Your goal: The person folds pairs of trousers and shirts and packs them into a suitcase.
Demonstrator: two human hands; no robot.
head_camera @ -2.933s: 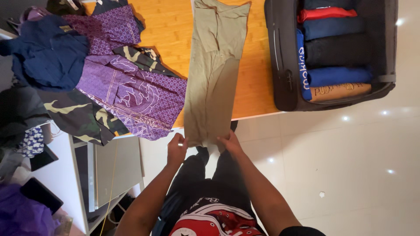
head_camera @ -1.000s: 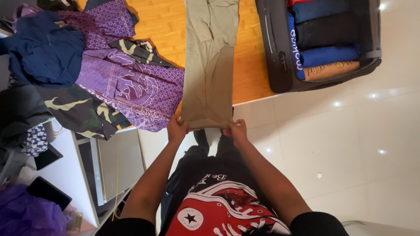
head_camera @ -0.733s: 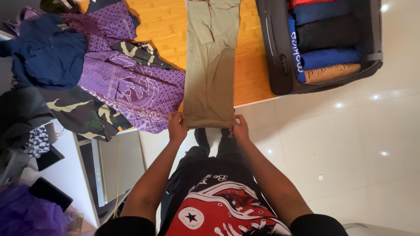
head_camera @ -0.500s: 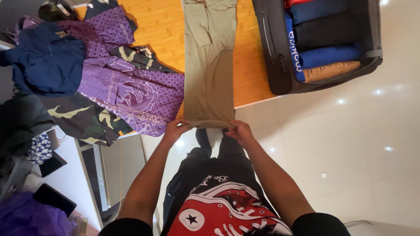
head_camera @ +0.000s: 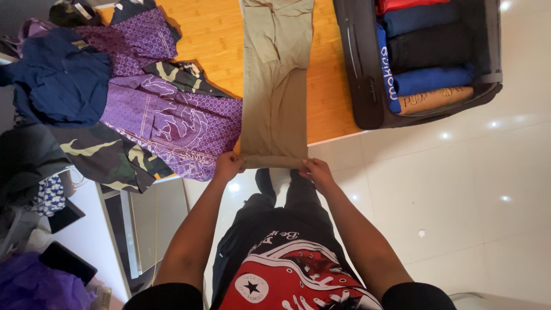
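While gripping the near hem of the khaki trousers (head_camera: pixel 275 86), left hand (head_camera: pixel 228 166) closed on the left corner, right hand (head_camera: pixel 314 171) closed on the right corner. Trousers stretched flat and long, running straight away from both hands across the orange worktop (head_camera: pixel 218 34), hem hanging just over its near edge. Pinched between fingers and thumb on each side, cloth taut between the two hands. Just off the left hand, touching the trouser edge, a purple patterned garment (head_camera: pixel 172 120); further out that way, camouflage fabric (head_camera: pixel 97 149) and a navy garment (head_camera: pixel 57 74) in a heap. Beyond and off the right hand, well apart, an open dark suitcase (head_camera: pixel 361 63) on the worktop with rolled clothes (head_camera: pixel 430 80) packed in rows. Below the hands, glossy white tiled floor (head_camera: pixel 459 189).
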